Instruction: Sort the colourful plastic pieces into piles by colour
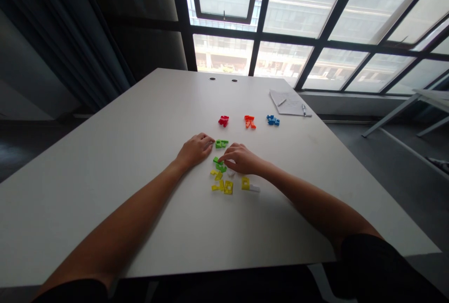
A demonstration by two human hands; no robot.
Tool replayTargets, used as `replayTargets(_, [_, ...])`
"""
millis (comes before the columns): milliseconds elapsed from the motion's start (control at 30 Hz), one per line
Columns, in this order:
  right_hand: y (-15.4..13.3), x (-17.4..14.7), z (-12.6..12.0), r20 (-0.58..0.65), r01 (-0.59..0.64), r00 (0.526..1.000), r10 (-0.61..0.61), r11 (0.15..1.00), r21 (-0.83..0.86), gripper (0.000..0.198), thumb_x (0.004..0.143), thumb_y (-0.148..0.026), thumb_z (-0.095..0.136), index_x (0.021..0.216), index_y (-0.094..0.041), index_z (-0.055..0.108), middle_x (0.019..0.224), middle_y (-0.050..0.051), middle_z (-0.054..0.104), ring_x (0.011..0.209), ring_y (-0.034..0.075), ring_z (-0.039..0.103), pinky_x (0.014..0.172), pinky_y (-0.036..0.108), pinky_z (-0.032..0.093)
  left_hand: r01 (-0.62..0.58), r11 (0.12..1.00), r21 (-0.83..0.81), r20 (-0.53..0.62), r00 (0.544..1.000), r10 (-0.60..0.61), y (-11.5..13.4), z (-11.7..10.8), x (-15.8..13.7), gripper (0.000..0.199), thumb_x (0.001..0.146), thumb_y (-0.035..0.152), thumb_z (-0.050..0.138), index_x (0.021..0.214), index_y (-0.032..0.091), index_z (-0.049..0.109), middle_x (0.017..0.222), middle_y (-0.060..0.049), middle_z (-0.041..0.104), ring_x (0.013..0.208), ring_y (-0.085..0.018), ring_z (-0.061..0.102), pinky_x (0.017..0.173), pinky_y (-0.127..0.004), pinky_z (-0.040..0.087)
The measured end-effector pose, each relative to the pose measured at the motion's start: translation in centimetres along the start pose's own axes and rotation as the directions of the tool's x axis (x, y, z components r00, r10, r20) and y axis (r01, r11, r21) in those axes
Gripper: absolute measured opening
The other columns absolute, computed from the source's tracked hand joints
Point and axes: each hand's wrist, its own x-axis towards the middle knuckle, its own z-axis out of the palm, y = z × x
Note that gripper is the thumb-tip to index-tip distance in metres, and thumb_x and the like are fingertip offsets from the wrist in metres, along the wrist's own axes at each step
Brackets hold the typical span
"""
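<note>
From where I sit, nearest to me on the white table (196, 233) lie the yellow pieces (228, 187), loosely bunched, with a separate yellow block (245, 183) to their right meeting a pale strip (255, 188). Just beyond the bunch are the near green pieces (220, 168). My right hand (240, 159) is bent over them, index finger reaching to the green; I can't tell whether it pinches one or only touches. A whitish piece (230, 172) shows partly beneath that hand. My left hand (195, 149) rests on the tabletop, fingers close together and slightly curled, tips just beside a farther green cluster (221, 144); I can't tell whether it grips anything. Farther off sit red (223, 120), orange and blue clusters in a row, then a paper sheet (290, 102) with pens, and the windows behind.
</note>
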Motion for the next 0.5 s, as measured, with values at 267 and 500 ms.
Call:
replayTargets(267, [0.08,-0.08,0.17,-0.024,-0.043,0.999,0.041,0.995,-0.086,0.026,0.101,-0.024,0.066,0.124,-0.024,0.077,0.114,0.011,0.077,0.109,0.029,0.062,0.097,0.046,0.045,0.008,1.000,-0.005,0.014,1.000,-0.008,0.08,-0.12,-0.02,0.033,0.101,0.036,0.052,0.123,0.026,0.073,0.124,-0.007,0.070,0.112,-0.026,0.066,0.092,-0.036,0.057])
replayTargets(500, [0.91,0.04,0.36,-0.052,-0.139,0.990,0.134,0.985,-0.105,0.036,0.106,-0.043,0.060,0.135,-0.027,0.072,0.123,0.015,0.071,0.114,0.031,0.059,0.099,0.048,0.044,0.009,1.000,-0.004,0.003,1.000,-0.009,0.06,0.01,-0.04,0.033,0.101,0.036,0.051,0.123,0.026,0.073,0.124,-0.008,0.069,0.112,-0.026,0.066,0.094,-0.036,0.056])
